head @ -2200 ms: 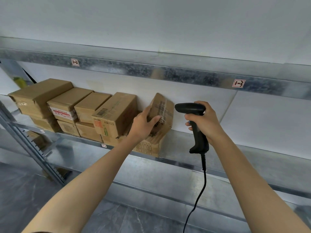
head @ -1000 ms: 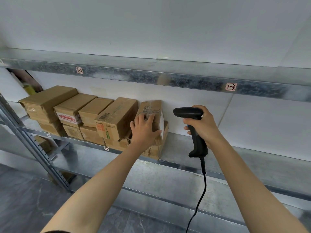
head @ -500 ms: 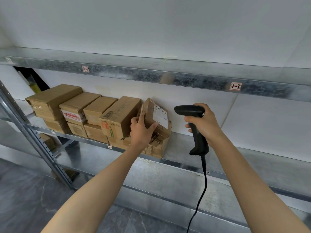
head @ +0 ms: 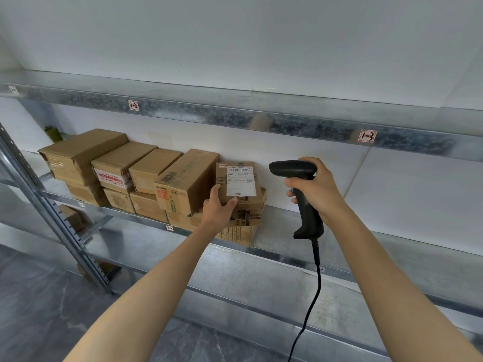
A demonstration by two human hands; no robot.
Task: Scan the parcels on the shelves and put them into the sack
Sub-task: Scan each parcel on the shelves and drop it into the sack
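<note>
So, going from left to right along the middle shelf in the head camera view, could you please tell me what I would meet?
Slotted upright post → stacked cardboard boxes → left hand holding up a labelled parcel → right hand gripping the black scanner → bare shelf.

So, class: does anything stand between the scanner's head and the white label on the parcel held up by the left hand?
Nothing visible does. The scanner in the right hand faces the label across open air; the left hand grips the parcel below it.
</note>
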